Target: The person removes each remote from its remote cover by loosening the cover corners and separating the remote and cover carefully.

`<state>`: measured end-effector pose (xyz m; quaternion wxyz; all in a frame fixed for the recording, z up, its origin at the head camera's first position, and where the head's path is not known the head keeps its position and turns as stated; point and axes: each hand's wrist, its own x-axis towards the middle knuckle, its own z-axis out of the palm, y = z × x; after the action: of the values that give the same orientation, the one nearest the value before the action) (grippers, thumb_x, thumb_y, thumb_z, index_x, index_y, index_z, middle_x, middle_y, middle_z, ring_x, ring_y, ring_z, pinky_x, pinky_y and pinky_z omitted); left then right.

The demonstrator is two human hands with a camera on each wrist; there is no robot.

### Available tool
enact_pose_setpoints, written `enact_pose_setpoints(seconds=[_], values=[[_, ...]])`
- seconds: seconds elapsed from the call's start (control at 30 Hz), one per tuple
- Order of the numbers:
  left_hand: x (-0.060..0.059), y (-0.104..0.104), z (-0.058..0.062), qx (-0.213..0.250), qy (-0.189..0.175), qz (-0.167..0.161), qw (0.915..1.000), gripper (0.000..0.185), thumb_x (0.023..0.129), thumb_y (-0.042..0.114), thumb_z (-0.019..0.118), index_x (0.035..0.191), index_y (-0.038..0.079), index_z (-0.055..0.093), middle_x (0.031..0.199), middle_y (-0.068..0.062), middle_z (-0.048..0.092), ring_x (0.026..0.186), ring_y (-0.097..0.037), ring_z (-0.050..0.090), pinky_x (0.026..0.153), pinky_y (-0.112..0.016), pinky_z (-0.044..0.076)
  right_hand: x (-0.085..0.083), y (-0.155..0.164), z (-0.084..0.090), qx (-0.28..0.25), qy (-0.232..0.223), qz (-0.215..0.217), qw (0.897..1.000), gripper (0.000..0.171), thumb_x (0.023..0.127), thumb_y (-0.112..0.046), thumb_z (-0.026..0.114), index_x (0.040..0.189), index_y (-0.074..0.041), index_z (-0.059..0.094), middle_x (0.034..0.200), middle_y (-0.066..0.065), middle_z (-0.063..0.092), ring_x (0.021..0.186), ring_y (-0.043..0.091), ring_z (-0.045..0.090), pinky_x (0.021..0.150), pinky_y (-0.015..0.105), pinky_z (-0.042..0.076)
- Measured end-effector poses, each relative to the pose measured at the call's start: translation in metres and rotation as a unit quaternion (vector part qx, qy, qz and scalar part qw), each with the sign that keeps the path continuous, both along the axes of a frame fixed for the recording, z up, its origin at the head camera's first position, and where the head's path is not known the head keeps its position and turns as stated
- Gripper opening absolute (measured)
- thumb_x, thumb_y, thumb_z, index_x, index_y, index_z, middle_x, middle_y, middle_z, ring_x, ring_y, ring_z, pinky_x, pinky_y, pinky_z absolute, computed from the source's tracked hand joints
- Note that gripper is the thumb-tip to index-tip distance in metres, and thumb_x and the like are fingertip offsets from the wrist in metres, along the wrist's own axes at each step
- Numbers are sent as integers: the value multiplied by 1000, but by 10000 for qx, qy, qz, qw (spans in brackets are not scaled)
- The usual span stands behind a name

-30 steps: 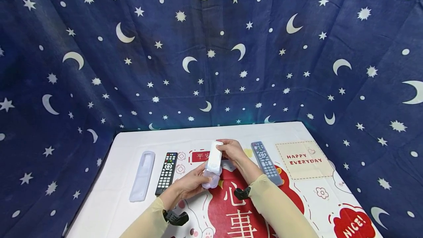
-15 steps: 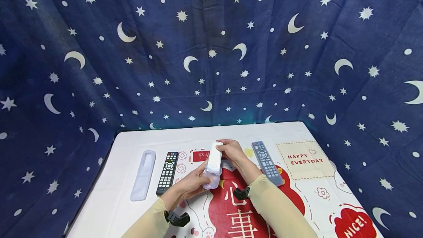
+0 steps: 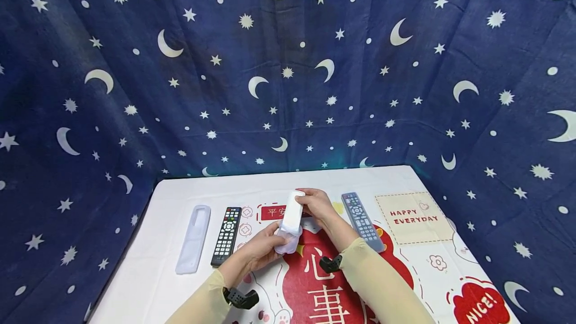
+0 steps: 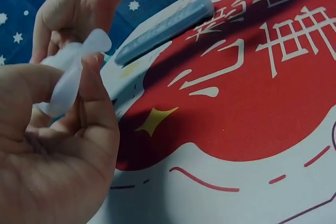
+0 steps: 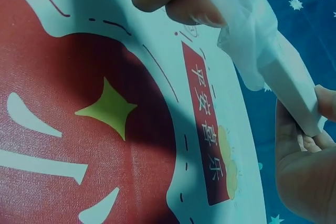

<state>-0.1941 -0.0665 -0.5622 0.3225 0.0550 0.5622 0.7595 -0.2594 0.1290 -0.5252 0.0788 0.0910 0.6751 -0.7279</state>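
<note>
Over the table's middle, my right hand (image 3: 317, 206) pinches the far end of a white remote control (image 3: 294, 212), thumb on top. Its near end sits inside a translucent soft remote cover (image 3: 288, 245). My left hand (image 3: 260, 249) grips that cover, thumb pressed on it. In the right wrist view the cover (image 5: 249, 27) bunches around part of the remote (image 5: 290, 80), while the outer end is bare. The left wrist view shows the cover (image 4: 67, 90) folded between the left thumb and fingers. How deep the remote reaches inside is hidden.
Left of the hands lie a translucent remote cover (image 3: 193, 240) and a black remote (image 3: 226, 236). A remote in a bluish cover (image 3: 362, 221) lies to the right. The printed cloth covers the table (image 3: 180, 191); a starry curtain (image 3: 288, 114) stands behind.
My left hand's thumb has shifted slightly up along the cover, towards the remote. The cover's near end looks more bunched. The right hand keeps its grip, and the other remotes stay where they were.
</note>
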Motion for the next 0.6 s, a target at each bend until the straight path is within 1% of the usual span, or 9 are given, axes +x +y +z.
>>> enact_pose_setpoints(seconds=[0.07,0.13,0.2,0.27,0.33,0.47,0.5,0.6], values=[[1,-2,-1,104,-41,-91,9999,69,92,-6,53,156,7,31,122,-15,58,101,-19,63,83,-28,55,-1,-1,0,25,-29,-73,10000,39,93,-6,70,130,6,64,118,18,69,93,19,68,79,31,59],[1,-4,-1,116,-69,-170,9998,73,92,-5,53,159,11,28,122,-16,57,97,-18,60,78,-25,53,-2,-1,-1,26,-48,-120,9999,38,94,-6,69,130,6,65,118,18,69,94,20,68,78,30,58],[2,-6,0,97,-108,-265,9995,76,92,-5,54,161,14,26,121,-16,55,93,-17,58,71,-22,51,-3,-1,-3,29,-112,-155,9998,38,93,-7,70,130,5,65,118,18,69,94,21,68,79,31,58],[3,-8,1,53,-140,-352,9993,78,92,-5,53,162,14,24,121,-16,55,89,-16,56,67,-19,48,-4,-1,-6,31,-165,-180,9997,39,93,-7,70,130,5,65,119,18,69,95,21,68,80,32,58],[3,-9,2,8,-160,-444,9989,78,93,-4,53,162,15,24,122,-16,54,88,-15,55,65,-18,48,-5,-1,-7,33,-206,-192,9996,39,93,-6,70,130,5,65,119,18,70,95,21,68,80,32,58],[4,-11,4,-142,-40,-565,9983,80,91,-3,54,163,15,24,121,-16,55,88,-15,56,64,-17,49,-5,0,-6,-2,-261,-142,9996,39,93,-6,69,130,4,66,118,17,70,93,20,69,76,29,57],[4,-11,4,-222,31,-652,9976,82,90,-4,54,163,16,24,119,-16,56,87,-15,57,63,-18,50,-6,1,-6,-9,-264,-112,9996,39,93,-6,69,131,4,66,118,17,70,92,19,68,74,28,57],[6,-9,5,-338,232,-1077,9933,89,86,-7,53,164,18,20,120,-15,58,90,-17,61,64,-22,52,-7,4,-7,-24,-215,-69,9997,41,94,-6,68,134,5,63,120,18,70,92,18,68,71,26,56]])
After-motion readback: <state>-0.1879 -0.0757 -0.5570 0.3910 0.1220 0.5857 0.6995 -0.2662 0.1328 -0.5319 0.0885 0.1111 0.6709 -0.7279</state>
